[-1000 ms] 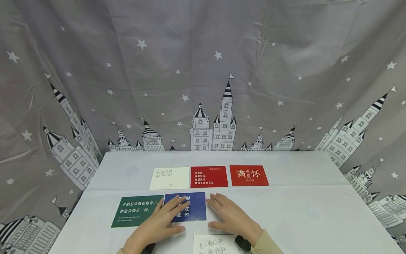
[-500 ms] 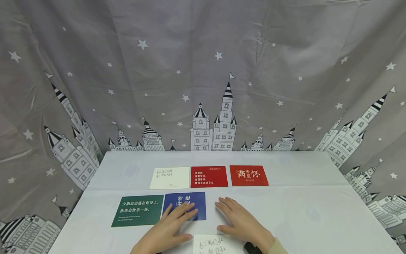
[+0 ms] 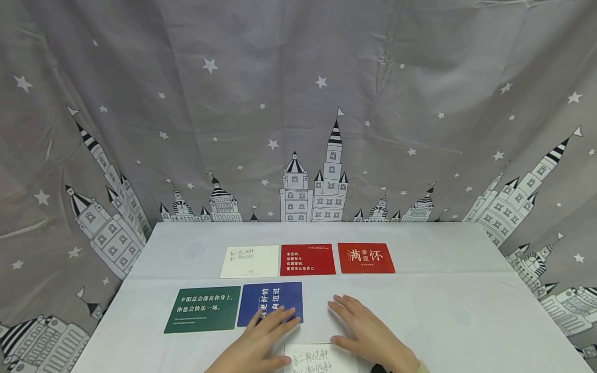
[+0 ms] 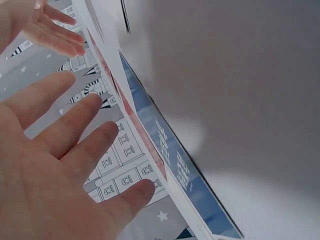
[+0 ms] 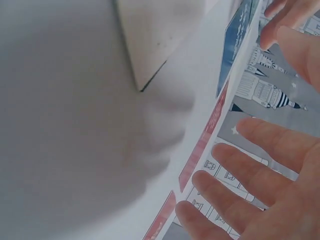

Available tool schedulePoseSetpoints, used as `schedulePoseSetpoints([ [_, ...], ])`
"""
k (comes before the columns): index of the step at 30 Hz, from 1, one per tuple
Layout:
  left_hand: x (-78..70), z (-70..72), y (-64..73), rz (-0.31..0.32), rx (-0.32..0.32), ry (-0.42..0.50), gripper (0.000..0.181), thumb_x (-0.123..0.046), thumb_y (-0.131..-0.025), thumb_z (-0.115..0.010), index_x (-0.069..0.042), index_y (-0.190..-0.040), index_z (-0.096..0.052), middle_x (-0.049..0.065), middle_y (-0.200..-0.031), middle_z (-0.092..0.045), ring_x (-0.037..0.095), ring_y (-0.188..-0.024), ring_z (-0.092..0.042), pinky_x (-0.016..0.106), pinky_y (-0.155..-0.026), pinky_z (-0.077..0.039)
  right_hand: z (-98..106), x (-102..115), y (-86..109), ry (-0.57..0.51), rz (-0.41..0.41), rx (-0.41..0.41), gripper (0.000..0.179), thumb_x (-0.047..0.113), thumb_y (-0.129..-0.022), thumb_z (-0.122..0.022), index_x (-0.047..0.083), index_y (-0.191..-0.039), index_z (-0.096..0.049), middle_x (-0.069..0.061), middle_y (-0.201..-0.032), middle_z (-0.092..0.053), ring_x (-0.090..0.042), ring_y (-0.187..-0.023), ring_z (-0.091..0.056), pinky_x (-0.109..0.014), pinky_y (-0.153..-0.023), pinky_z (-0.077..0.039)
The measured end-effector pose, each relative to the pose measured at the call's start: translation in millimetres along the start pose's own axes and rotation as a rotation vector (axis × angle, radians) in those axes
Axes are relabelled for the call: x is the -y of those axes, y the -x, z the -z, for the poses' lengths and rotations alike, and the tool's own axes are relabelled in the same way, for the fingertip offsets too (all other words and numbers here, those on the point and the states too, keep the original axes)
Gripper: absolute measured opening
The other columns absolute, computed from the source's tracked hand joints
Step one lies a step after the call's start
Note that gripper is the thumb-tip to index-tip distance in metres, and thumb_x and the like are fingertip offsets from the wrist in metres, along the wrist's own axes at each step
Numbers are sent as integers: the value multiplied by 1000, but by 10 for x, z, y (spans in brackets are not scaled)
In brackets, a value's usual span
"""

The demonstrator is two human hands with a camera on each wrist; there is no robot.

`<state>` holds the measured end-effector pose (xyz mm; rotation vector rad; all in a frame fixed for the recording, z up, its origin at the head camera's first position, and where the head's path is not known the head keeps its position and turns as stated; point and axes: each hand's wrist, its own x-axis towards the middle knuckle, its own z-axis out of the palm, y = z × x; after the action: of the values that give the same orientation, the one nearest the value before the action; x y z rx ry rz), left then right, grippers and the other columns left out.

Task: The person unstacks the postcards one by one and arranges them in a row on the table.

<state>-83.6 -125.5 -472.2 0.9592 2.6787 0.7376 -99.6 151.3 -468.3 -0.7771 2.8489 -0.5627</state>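
Observation:
A blue card (image 3: 291, 298) with white characters lies flat, its long side beside a green card (image 3: 202, 310). My left hand (image 3: 261, 339) hovers over the blue card's near edge, fingers spread and holding nothing. The right hand (image 3: 368, 331), its fingers apart, is above the white tabletop to the right of the blue card and grips nothing. Between the two hands, at the near edge of the view, lies a cream card (image 3: 310, 357) with handwriting, partly cut off. In the left wrist view the blue card (image 4: 172, 155) is apart from the fingers.
Behind, a row holds another handwritten cream card (image 3: 247, 264), a red card (image 3: 308, 254) with white text, and a second red card (image 3: 366, 264). A grey curtain (image 3: 298, 41) printed with castles and stars hangs behind the white table (image 3: 466, 295).
Both hands have drawn back toward the near edge and shifted right, off most of the blue card, uncovering more of its characters. The cards in the back row have not moved.

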Motion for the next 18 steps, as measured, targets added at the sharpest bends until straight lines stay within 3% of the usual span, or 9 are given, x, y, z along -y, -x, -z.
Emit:
schedulePoseSetpoints([
  [9, -16, -120, 25, -141, -81, -90, 67, -54, -88, -58, -13, -141, -48, 9, -145, -44, 37, -131, -39, 70, -97, -28, -9, -82, 134, 7, 21, -16, 65, 41, -86, -68, 9, -139, -49, -9, -142, -45, -32, -129, -42, -51, -101, -40],
  [13, -36, -154, 38, -148, -72, -55, 71, -60, -89, -51, -13, -142, -47, 8, -145, -43, 35, -132, -38, 72, -96, -27, -8, -84, 172, -7, 9, -6, 66, 41, -85, -68, 10, -140, -49, -9, -142, -45, -32, -128, -42, -52, -100, -40],
  [18, -72, -167, 71, -134, -39, -29, 81, -70, -83, -47, -17, -145, -43, 4, -148, -39, 33, -135, -35, 72, -97, -24, 5, -53, 202, -23, -41, 37, 68, 42, -84, -69, 10, -140, -48, -9, -142, -45, -32, -128, -42, -53, -99, -41],
])
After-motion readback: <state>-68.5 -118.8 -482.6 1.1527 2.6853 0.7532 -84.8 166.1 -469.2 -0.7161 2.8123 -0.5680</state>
